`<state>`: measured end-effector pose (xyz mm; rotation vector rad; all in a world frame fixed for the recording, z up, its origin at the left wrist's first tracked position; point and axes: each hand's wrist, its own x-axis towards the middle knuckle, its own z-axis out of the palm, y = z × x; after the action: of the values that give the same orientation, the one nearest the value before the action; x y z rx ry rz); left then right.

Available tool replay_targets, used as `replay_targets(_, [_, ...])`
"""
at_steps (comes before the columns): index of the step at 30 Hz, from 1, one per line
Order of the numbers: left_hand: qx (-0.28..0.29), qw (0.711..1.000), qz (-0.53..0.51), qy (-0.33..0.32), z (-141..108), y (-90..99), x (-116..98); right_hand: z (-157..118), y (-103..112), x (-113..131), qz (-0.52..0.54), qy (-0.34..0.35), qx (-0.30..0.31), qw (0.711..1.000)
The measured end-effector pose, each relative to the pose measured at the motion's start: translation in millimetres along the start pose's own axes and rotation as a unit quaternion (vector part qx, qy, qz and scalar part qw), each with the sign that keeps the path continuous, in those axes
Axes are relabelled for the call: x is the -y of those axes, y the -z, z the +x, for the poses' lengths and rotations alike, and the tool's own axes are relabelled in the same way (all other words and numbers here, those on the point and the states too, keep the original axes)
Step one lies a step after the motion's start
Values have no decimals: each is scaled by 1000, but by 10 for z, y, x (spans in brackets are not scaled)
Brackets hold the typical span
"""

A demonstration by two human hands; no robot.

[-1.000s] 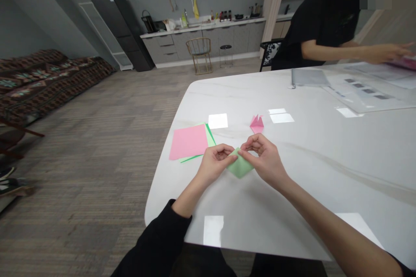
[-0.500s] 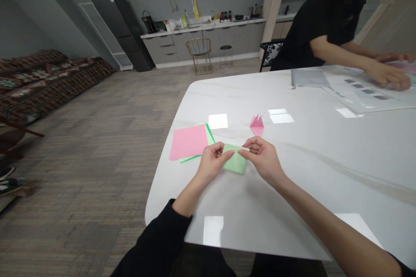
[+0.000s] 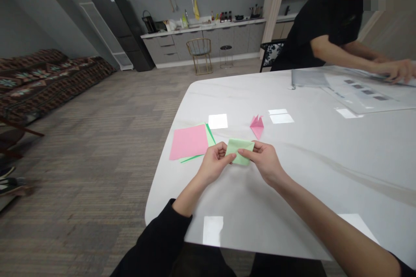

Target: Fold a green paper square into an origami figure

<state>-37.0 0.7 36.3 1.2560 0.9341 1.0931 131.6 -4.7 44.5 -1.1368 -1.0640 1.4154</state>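
Between my two hands is a light green folded paper (image 3: 241, 146), held up a little over the white table (image 3: 260, 207). My left hand (image 3: 215, 160) grips its left side, thumb on the front face and fingers curled behind. My right hand (image 3: 265, 161) pinches the right side in the same way, its thumb near the middle. Just beyond the green paper lies a pink folded paper figure (image 3: 257, 127) with pointed tips. To the left, a pink square sheet (image 3: 189, 142) rests on top of green sheets (image 3: 210, 135).
Across the table at the right, a person in black (image 3: 325, 21) leans over printed sheets (image 3: 367, 91), hands on them. A grey translucent folder (image 3: 308, 78) lies near that person. Farther back stand a gold chair (image 3: 199, 47) and a kitchen counter (image 3: 182, 30).
The green paper has shifted slightly up and right and is tilted differently, its lower part now shorter in view. My hands moved slightly with it. The other person's hands have moved on the sheets.
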Motion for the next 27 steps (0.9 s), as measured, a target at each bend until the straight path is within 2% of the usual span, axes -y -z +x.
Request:
replay_targets(3, [35,999,-4,34,-19,-46,-6,-2,3,-7,36,-3,7,999])
replay_targets(10, [60,995,37,70,-40,-67,10,-18,-5,-7,48,-18,4,999])
replay_targets(16, [75,994,41,64,-37,-50,55,-1,3,47,61,-7,-23,998])
replay_targets(22, [44,997,34,48,-34,-67,32,-10,-33,7,75,10,-32,997])
replay_targets(27, [-1,999,45,25,-51,-82,-5,-36,-59,-40,44,26,-18,999])
